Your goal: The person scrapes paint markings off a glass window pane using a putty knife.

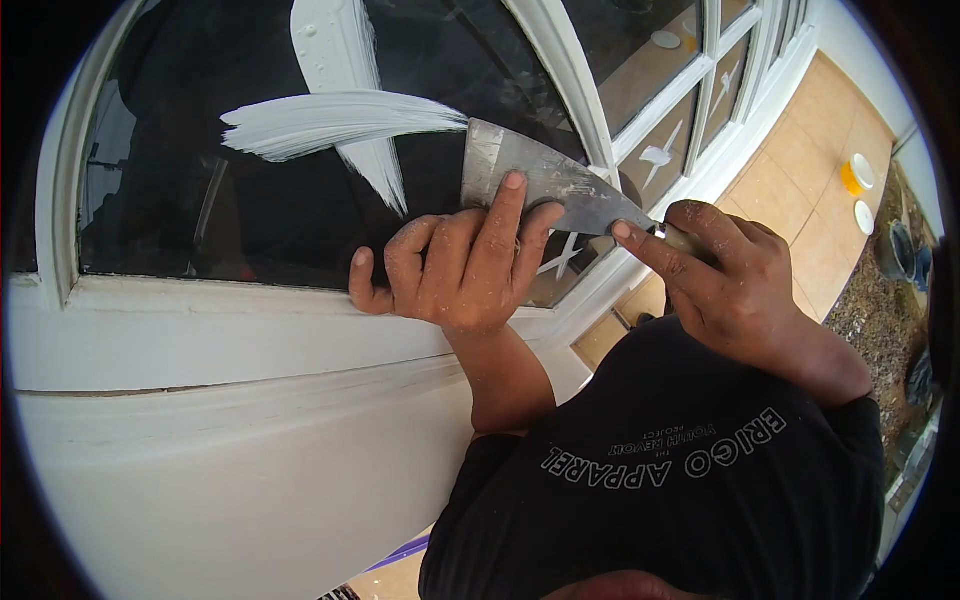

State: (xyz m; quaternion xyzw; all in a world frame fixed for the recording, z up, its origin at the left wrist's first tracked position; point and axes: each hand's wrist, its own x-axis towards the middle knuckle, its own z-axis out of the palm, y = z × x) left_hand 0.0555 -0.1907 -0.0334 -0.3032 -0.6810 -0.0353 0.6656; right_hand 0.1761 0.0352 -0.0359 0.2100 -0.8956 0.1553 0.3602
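Note:
My right hand (735,275) is closed round the handle of a wide putty knife (575,187), its index finger stretched toward the blade. My left hand (460,265) rests its index finger and thumb on the metal blade, while its other fingers are bent and the little finger stands apart. The blade lies against a dark glass pane (160,200) in a white frame. A white paste stroke (340,118) runs leftward from the blade's edge. It crosses another white stroke (335,50) that runs from the top down to the right.
Further panes in white frames (690,75) stand to the right, some with white cross marks (657,155). On the tiled floor (780,180) are a white and yellow tub (857,174) and a white lid (863,217). Dark buckets (897,250) stand on bare ground beyond.

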